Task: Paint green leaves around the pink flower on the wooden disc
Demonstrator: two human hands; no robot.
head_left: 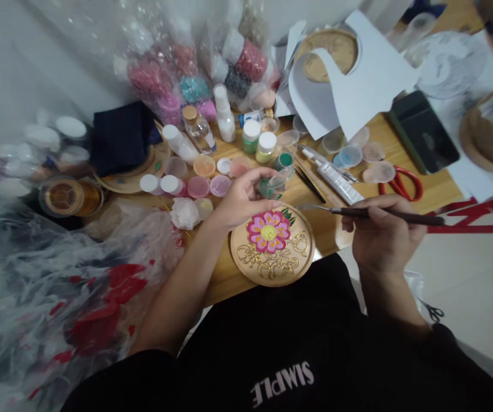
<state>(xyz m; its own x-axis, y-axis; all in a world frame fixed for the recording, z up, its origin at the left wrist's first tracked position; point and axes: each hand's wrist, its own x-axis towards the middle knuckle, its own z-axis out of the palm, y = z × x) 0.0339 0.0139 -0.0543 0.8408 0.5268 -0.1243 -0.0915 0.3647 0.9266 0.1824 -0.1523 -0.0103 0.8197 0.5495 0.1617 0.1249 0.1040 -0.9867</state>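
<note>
My left hand (243,199) is closed around a small clear plastic cup (275,184) with a green tint inside and its lid tilted up. Between the fingers of my right hand (381,234) is a palette knife (420,218) with a dark handle, its thin metal blade pointing left towards the cup. Below the cup lies a round wooden plaque (240,269). On it a flower (269,232) is filled in with pink and magenta around a yellow centre, beside dark green leaves (288,216). Gold outlines cover the plaque's lower part.
Lidded paint pots (267,146), bottles (199,130) and small cups (203,166) crowd the table behind. A tube (336,180), red-handled scissors (405,182) and a phone (424,131) lie to the right. Plastic bags (49,309) fill the left side.
</note>
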